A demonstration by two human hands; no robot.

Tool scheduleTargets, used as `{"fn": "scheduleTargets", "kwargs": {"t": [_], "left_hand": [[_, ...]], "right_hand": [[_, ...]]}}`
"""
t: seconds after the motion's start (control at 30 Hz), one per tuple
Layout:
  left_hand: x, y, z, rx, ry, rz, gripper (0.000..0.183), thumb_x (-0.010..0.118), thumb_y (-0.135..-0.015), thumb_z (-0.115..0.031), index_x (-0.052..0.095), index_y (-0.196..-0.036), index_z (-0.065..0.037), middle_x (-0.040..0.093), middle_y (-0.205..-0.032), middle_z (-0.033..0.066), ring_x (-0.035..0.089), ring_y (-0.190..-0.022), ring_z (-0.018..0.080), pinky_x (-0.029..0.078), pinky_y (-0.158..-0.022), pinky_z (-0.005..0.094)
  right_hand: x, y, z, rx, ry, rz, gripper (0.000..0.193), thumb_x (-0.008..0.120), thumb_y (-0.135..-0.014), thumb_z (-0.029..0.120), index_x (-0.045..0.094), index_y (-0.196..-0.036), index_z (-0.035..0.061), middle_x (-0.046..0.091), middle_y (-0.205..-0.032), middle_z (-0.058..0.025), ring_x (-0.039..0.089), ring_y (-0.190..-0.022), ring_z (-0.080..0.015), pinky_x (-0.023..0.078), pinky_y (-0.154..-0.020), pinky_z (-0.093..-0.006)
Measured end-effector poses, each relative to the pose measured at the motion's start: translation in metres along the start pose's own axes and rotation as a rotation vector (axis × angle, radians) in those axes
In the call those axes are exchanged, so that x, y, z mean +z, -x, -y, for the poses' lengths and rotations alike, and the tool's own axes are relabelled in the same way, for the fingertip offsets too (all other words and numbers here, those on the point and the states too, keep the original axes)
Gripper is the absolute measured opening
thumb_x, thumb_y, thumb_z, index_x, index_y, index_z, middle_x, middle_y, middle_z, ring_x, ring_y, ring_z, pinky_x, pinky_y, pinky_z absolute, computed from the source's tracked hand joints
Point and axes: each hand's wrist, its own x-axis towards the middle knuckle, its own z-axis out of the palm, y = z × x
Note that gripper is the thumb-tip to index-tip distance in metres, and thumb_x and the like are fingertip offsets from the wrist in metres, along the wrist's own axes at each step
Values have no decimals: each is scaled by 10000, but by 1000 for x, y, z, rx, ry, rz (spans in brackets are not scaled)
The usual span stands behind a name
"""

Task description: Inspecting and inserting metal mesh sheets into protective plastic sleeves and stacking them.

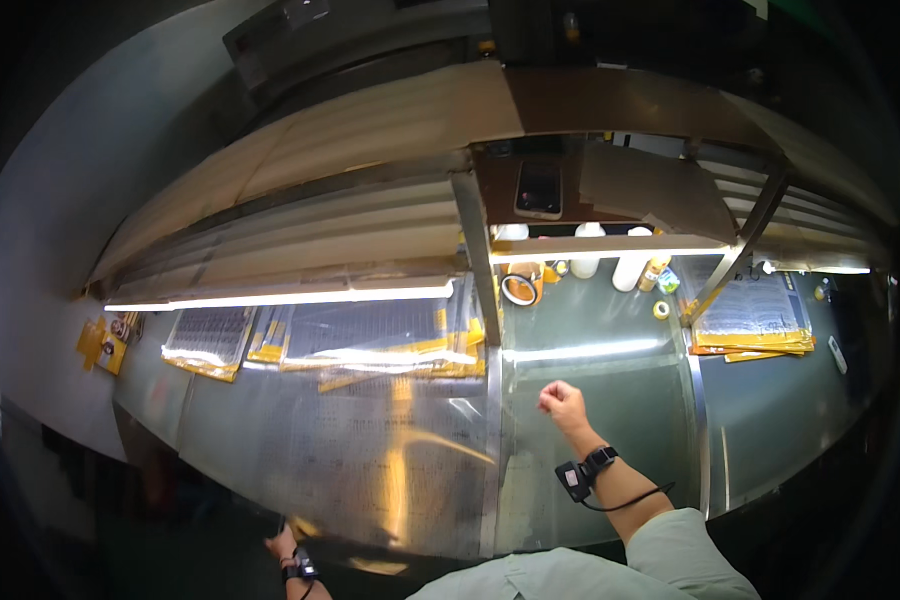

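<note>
My right hand (pixel 565 403) is raised over the greenish glass-like tabletop (pixel 595 470) of the middle bay, its fingers curled together. Whatever is between those fingers, if anything, is too small to make out. Low on the left, my left hand (pixel 282 542) is by the table's front edge, seemingly closed around something thin and dark that I cannot make out. Each wrist wears a dark strapped device. A large transparent sheet with faint rows of marks (pixel 360 455) covers the tabletop between my hands, reflecting yellow light.
Stacked sheets with yellow taped edges (pixel 370 335) lie at the back left, more sheets (pixel 755 315) at the right. White bottles (pixel 588 262), an orange-brown tape roll (pixel 520 288) and a small yellow roll (pixel 661 310) stand behind. A phone (pixel 539 190) rests on the shelf. Metal posts (pixel 478 250) divide the bays.
</note>
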Motion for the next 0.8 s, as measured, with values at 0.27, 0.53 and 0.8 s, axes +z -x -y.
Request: {"fn": "scheduleTargets", "kwargs": {"t": [0.27,0.53,0.8], "left_hand": [[-152,148,-405,1476,359,244,704,675,-703,-456,443,-1233,-55,453,-1243,194,409,-1175,331,296,-981,431],[-196,206,-476,1319,609,1060,160,615,-786,-159,666,-797,-7,654,-678,79,625,-588,135,493,-575,239],[-247,269,-463,1290,701,967,181,614,-787,-172,664,-796,2,656,-676,82,645,-611,138,496,-569,247]], "right_hand": [[56,87,215,-677,372,296,48,584,-766,16,567,-810,12,575,-692,-95,584,-647,-211,450,-599,-283],[37,128,258,-623,294,-31,69,638,-736,21,584,-776,2,582,-688,-53,547,-625,-117,438,-602,-247],[20,178,298,-881,264,-160,51,611,-720,-4,571,-751,7,560,-723,-79,531,-656,-188,421,-611,-279]]}}
